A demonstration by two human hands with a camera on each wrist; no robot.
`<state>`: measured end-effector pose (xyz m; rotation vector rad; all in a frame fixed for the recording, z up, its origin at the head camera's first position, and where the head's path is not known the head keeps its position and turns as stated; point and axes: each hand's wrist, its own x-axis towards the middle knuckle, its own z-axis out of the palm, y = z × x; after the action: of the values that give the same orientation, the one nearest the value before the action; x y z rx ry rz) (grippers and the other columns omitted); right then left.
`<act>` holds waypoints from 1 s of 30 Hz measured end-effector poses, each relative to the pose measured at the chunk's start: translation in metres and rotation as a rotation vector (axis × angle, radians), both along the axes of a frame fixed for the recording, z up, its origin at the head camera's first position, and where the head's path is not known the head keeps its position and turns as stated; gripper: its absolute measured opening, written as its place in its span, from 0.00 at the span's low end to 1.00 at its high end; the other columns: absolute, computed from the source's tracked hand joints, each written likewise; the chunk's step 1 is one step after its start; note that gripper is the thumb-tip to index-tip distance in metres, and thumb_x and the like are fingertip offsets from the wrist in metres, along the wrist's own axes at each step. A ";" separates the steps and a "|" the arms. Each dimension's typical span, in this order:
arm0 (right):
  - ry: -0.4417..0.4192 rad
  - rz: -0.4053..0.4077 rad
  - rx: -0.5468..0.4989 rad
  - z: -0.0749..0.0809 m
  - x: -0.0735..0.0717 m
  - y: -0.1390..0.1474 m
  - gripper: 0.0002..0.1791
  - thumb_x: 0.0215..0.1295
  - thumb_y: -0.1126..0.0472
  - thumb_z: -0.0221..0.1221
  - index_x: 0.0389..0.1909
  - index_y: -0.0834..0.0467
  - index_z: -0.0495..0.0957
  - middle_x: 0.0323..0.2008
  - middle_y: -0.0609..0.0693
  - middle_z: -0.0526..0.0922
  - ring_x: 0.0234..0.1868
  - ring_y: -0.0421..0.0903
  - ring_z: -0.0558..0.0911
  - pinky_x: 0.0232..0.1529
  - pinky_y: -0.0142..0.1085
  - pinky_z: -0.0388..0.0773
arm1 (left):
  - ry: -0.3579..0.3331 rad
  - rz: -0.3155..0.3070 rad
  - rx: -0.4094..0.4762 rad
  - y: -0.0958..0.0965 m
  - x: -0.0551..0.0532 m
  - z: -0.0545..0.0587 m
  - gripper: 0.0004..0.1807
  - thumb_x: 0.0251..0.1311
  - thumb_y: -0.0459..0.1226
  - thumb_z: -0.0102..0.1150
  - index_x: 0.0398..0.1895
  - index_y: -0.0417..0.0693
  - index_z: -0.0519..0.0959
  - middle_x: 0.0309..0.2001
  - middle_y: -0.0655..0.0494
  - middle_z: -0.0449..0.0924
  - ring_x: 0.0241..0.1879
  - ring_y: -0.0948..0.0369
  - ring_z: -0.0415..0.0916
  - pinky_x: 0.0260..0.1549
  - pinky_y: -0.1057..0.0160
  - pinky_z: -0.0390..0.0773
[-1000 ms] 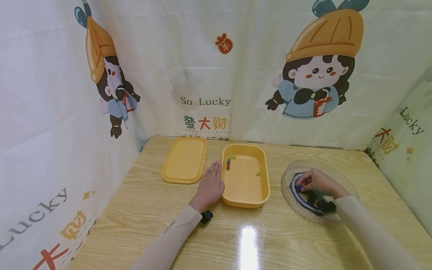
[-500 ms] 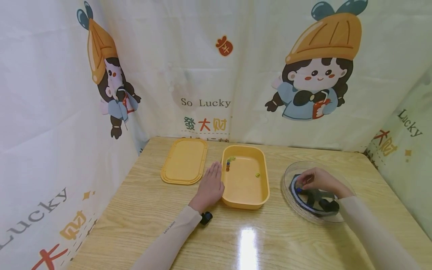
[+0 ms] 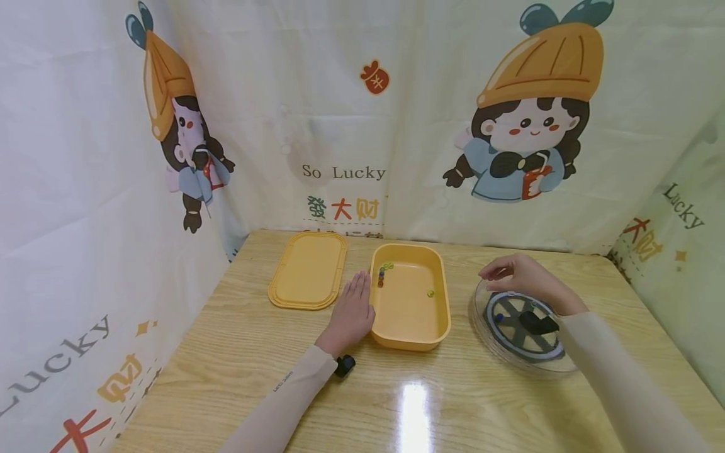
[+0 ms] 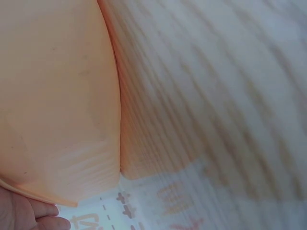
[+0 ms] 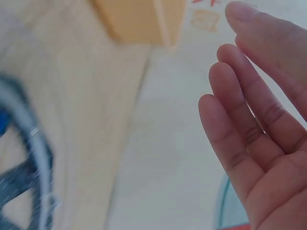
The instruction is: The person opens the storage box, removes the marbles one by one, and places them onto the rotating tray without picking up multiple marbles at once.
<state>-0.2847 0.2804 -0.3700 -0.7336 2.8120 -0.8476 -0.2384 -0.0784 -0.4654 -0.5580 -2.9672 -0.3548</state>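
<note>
My right hand (image 3: 522, 277) hovers over the back of a clear round dish (image 3: 480, 340), its fingers loosely bent. Nothing shows between its thumb and fingertips in the right wrist view. A dark wheel-like pattern with a pale ring (image 3: 506, 341) fills the dish, and a small blue bead (image 3: 499, 318) lies on its left part. Straight-fingered, my left hand (image 3: 350, 313) rests against the left side of a yellow box (image 3: 404, 321). Inside the box, a short row of green, blue and brown beads (image 3: 381, 277) lines the left side. A yellow-green bead (image 3: 431, 293) lies apart at the right.
A yellow lid (image 3: 308, 272) lies flat on the wooden table (image 3: 226, 358), left of the box. Printed curtains (image 3: 419, 126) stand close behind the table and at both sides. A black wrist camera (image 3: 344, 365) sits under the left wrist, another (image 3: 537, 323) under the right.
My right hand has risen away from the blue bead toward the dish's back rim, its fingers loosening. The bead stays in the dish, and the left hand keeps its place at the box.
</note>
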 end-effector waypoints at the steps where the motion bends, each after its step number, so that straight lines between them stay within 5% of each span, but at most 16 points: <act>1: 0.003 0.002 0.000 0.003 -0.002 -0.005 0.14 0.53 0.59 0.67 0.41 0.59 0.84 0.40 0.55 0.86 0.39 0.42 0.83 0.41 0.29 0.80 | -0.002 0.002 -0.002 0.000 0.000 0.000 0.33 0.69 0.39 0.38 0.72 0.32 0.47 0.73 0.38 0.46 0.74 0.49 0.43 0.72 0.51 0.49; 8: 0.034 0.061 -0.024 0.019 -0.016 -0.039 0.13 0.53 0.61 0.67 0.41 0.60 0.84 0.40 0.56 0.85 0.41 0.48 0.83 0.47 0.46 0.80 | -0.008 -0.001 -0.014 -0.001 0.001 0.001 0.33 0.69 0.39 0.38 0.72 0.31 0.47 0.73 0.38 0.47 0.74 0.49 0.43 0.72 0.52 0.50; 17: 0.016 0.093 -0.111 0.030 -0.033 -0.089 0.11 0.54 0.65 0.66 0.40 0.61 0.84 0.40 0.57 0.86 0.40 0.49 0.83 0.46 0.43 0.81 | -0.003 -0.003 0.003 -0.001 0.000 0.002 0.33 0.68 0.39 0.38 0.72 0.31 0.47 0.73 0.38 0.46 0.74 0.48 0.44 0.71 0.51 0.50; 30: -0.021 0.080 -0.263 0.003 -0.052 -0.142 0.09 0.54 0.67 0.65 0.38 0.64 0.84 0.37 0.60 0.85 0.35 0.47 0.84 0.40 0.35 0.82 | 0.010 -0.003 -0.003 -0.001 -0.001 0.001 0.33 0.68 0.39 0.38 0.72 0.31 0.48 0.74 0.39 0.46 0.74 0.48 0.44 0.72 0.51 0.50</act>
<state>-0.3363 0.1384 -0.3666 -0.8582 2.6612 -1.2181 -0.2391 -0.0792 -0.4639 -0.5630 -2.9584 -0.3474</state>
